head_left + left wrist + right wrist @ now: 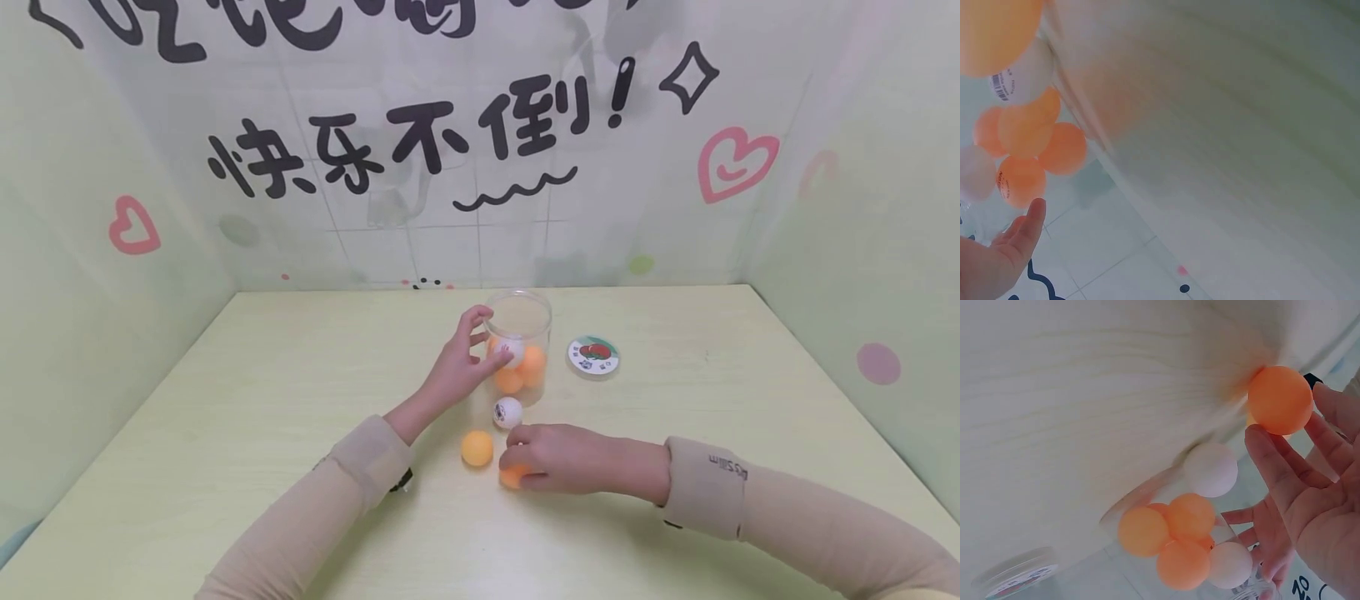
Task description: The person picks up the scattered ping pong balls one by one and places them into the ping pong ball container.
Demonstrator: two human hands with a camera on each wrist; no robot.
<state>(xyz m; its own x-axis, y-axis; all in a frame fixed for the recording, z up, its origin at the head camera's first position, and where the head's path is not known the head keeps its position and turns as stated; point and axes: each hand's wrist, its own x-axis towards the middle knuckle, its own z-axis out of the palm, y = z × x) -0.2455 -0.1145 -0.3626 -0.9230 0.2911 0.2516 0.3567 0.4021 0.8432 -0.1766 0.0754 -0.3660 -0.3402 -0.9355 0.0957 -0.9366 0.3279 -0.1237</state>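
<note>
A clear plastic jar [517,312] stands on the table with several orange ping-pong balls [532,367] and a white one [510,352] inside. My left hand [468,358] holds the jar from its left, thumb across the front and fingers along the side. In front of the jar, my right hand [558,458] grips an orange ping-pong ball [1280,400] between thumb and fingers, low over the table; touching cannot be told. A loose white ping-pong ball [507,412] lies between that hand and the jar. Left of the right hand sits a yellow-orange ping-pong ball [477,448].
A round lid [593,357] with a picture label lies right of the jar on the pale wooden table [712,400]. Printed curtains [465,242] with lettering and hearts enclose the table at the back and both sides.
</note>
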